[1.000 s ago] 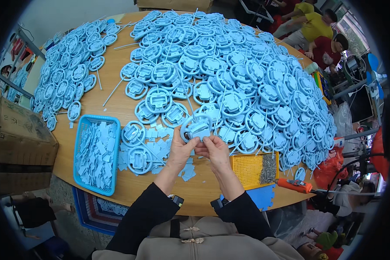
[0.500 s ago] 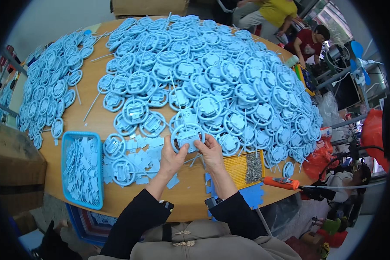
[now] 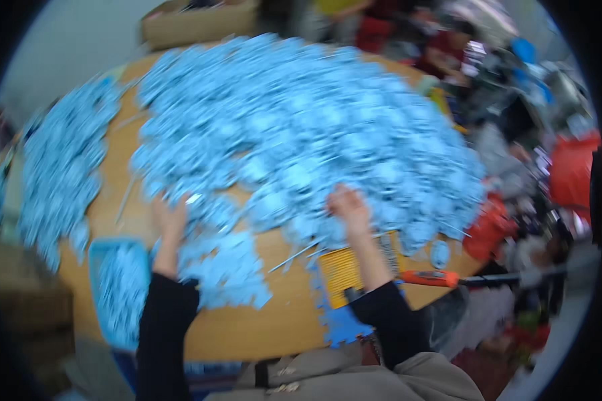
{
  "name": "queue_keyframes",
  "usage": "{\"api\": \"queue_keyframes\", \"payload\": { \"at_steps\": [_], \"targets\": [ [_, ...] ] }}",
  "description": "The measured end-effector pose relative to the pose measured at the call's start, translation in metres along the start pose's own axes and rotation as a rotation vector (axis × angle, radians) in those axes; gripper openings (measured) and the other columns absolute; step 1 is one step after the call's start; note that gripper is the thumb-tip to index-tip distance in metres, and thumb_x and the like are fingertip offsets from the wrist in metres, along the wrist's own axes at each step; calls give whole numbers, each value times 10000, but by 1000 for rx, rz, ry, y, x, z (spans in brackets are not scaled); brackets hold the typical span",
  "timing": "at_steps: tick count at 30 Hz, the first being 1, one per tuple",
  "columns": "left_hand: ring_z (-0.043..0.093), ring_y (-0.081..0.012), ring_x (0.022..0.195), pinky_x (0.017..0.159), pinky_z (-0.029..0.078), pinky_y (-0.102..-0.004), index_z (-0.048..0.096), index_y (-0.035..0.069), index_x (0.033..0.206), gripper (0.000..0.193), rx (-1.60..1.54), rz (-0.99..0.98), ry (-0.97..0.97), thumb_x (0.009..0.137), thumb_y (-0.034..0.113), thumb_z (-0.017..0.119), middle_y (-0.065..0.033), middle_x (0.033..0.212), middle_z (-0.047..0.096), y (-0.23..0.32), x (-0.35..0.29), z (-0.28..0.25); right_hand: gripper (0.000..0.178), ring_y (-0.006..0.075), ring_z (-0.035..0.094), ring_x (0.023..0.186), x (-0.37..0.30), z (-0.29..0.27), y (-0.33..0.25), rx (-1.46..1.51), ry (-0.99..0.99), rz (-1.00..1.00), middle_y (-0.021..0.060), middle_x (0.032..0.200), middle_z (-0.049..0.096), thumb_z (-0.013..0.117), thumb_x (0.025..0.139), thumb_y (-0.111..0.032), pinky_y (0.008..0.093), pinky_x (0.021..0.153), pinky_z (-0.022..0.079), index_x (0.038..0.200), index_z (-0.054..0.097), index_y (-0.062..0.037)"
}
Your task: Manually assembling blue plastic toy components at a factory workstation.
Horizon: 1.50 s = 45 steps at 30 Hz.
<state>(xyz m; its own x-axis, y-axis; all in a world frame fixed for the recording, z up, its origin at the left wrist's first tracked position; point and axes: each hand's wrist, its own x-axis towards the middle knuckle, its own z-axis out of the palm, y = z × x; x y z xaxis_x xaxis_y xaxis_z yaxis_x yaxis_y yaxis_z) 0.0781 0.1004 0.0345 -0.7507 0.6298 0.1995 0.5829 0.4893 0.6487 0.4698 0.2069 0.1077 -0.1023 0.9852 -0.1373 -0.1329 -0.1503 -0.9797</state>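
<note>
The whole picture is smeared by motion. My left hand [image 3: 170, 217] is at the left front of a large heap of light-blue ring-shaped plastic parts [image 3: 301, 127], against one ring part [image 3: 192, 204]; blur hides whether its fingers grip it. Over the heap's front edge is my right hand [image 3: 349, 208], its fingers curled but too blurred to show whether they hold anything. The hands are well apart. Between them, small flat light-blue pieces [image 3: 237, 271] lie scattered on the wooden table [image 3: 267, 327].
A light-blue basket [image 3: 95, 294] of flat pieces stands at left. Beneath my right forearm lie a yellow tray [image 3: 334, 271] and blue foam mat [image 3: 344, 326]. An orange-handled tool [image 3: 431, 278] is at right. Another ring-part heap [image 3: 63, 160] sits far left. People are blurred beyond the table.
My hands have parted from the ring part they both held; the left moved left, the right moved right and slightly forward. The view has shifted and blurred.
</note>
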Motion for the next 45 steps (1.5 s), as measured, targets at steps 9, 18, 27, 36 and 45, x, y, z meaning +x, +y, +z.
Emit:
{"api": "queue_keyframes", "payload": {
  "at_steps": [9, 18, 27, 36, 45],
  "targets": [
    [593, -286, 855, 802, 462, -381, 555, -29, 1127, 659, -84, -43, -307, 694, 440, 716, -177, 947, 624, -24, 13, -7, 616, 178, 471, 513, 5, -126, -123, 945, 416, -439, 39, 596, 527, 460, 840, -639, 310, 554, 434, 688, 578, -54],
    [580, -152, 893, 756, 483, -293, 491, 1, 1158, 395, -1060, -586, -293, 806, 107, 637, -75, 975, 577, -18, -117, -71, 238, 199, 575, 629, -47, 49, 18, -697, -434, -196, 72, 768, 608, 678, 801, -223, 321, 610, 478, 937, 655, -28],
    [562, -222, 1005, 883, 460, -375, 436, 15, 1198, 431, -1413, -515, -291, 837, 183, 603, -96, 1072, 536, -22, -144, -102, 408, 341, 520, 1007, -70, 145, 114, -1157, -606, -428, 160, 1080, 509, 686, 735, -193, 430, 818, 452, 1087, 543, -44],
    [553, -208, 1026, 853, 469, -358, 383, 33, 1246, 408, -1395, -510, -394, 872, 97, 532, -105, 1135, 526, -2, -121, -72, 295, 328, 534, 931, -63, 148, 103, -1088, -580, -304, 124, 998, 487, 683, 735, -140, 421, 769, 462, 978, 549, -40],
    [512, -138, 994, 874, 411, -295, 388, 39, 1242, 425, -1155, -173, -346, 847, 15, 542, -65, 1116, 514, 74, -105, -17, 110, 88, 587, 646, -50, 115, 53, 257, -409, 499, 4, 738, 598, 631, 872, -159, 229, 587, 503, 875, 583, -60]
  ]
}}
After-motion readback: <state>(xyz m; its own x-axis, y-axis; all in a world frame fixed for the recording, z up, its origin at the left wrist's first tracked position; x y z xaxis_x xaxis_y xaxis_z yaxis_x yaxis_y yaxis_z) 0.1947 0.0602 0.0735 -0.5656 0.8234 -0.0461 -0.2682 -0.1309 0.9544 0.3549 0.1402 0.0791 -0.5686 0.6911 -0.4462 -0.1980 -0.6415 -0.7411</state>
